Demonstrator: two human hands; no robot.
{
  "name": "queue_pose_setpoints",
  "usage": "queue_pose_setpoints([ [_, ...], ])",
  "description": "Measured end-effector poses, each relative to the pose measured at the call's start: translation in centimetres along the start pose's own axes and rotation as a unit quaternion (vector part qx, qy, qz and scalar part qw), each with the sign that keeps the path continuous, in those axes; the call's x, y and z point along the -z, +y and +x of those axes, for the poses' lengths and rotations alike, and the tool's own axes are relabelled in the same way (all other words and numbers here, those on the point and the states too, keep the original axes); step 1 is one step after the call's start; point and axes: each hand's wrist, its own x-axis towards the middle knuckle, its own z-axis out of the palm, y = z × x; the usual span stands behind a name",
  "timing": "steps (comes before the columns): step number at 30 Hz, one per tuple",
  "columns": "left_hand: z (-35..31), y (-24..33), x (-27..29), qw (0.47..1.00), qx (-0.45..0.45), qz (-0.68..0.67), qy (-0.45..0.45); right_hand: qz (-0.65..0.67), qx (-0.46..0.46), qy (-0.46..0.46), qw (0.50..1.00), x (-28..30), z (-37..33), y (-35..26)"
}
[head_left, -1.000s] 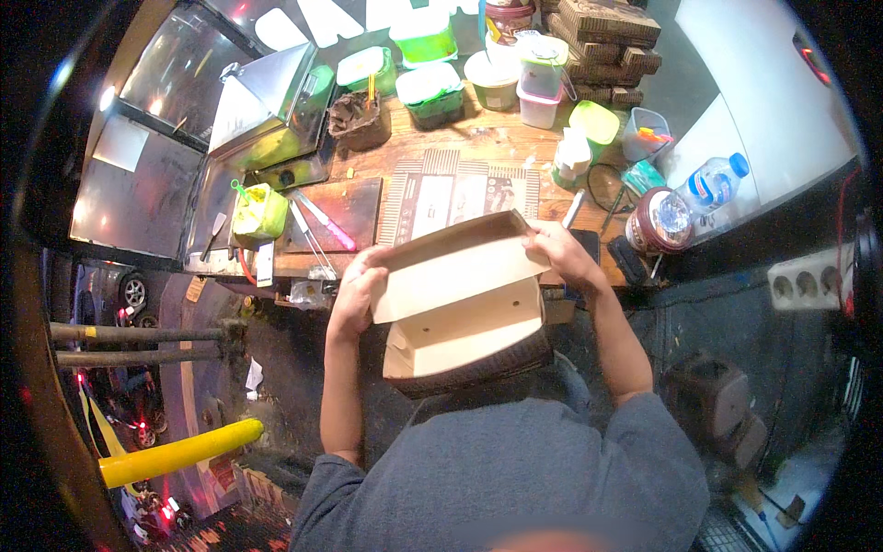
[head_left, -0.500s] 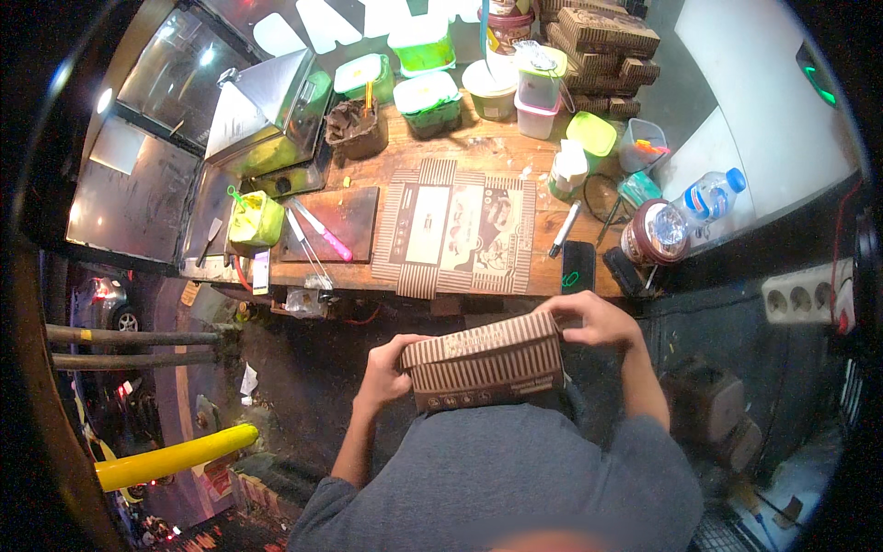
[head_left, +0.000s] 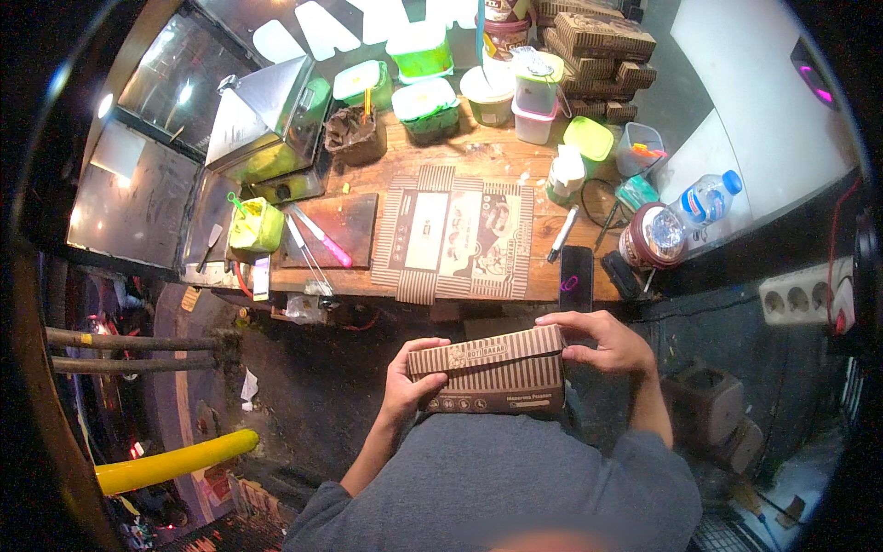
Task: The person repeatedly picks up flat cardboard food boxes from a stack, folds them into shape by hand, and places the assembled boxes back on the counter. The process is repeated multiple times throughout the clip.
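Note:
A brown striped cardboard food box (head_left: 492, 368) is held upright in front of my torso, beyond the near edge of the table. My left hand (head_left: 414, 379) grips its left end, thumb on the front face and fingers over the top. At the right end, my right hand (head_left: 607, 342) pinches the upper corner where the lid flap meets the side. The lid lies folded over the front, with a narrow gap under its right part. On the wooden table (head_left: 368, 179) ahead lies an unfolded flat box blank (head_left: 460, 235) in the same striped print.
Left on the table are a pink-handled knife (head_left: 333, 250), tongs (head_left: 308, 253) and a yellow-green tub (head_left: 255, 228). A phone (head_left: 576, 276), a marker (head_left: 563, 233) and a water bottle (head_left: 706, 198) are on the right. Stacked boxes (head_left: 602, 41) and lidded tubs (head_left: 426, 106) line the back.
The box has tilted so more of its front face shows. My left thumb has come round onto the front, and my right hand has shifted slightly down around the upper right corner.

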Motion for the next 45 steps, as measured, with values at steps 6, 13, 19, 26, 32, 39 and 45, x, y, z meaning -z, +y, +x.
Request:
queue_pose_setpoints([
  [6, -0.3, -0.9, 0.2, 0.996, -0.085, 0.005, -0.017, -0.076, 0.126, -0.023, 0.989, 0.2, -0.1, 1.0],
  [13, -0.9, -1.3, 0.2, 0.998, -0.066, -0.003, -0.008, -0.012, 0.033, 0.051, 0.998, -1.4, -0.5, 0.9],
  [19, -0.9, -2.2, 1.4, 0.985, -0.127, 0.041, -0.110, -0.068, 0.154, -0.071, 0.983, 0.1, -1.3, 0.9],
  [26, -0.3, -1.0, 1.6, 0.981, -0.075, 0.073, -0.164, -0.150, 0.106, 0.102, 0.978, -2.2, 0.3, 0.8],
  [32, 1.8, -0.5, 1.0, 0.991, -0.090, 0.043, -0.091, -0.326, 0.129, 0.477, 0.806, 1.4, 0.8, -1.8],
  [39, 1.5, -0.7, 1.8, 0.992, -0.108, -0.035, -0.047, -0.509, 0.199, 0.727, 0.416, 17.2, 10.5, -8.0],
  [45, -2.0, 0.2, 2.3, 0.988, -0.144, -0.055, 0.024, -0.460, 0.123, 0.741, 0.474, 30.6, 17.3, -10.7],
])
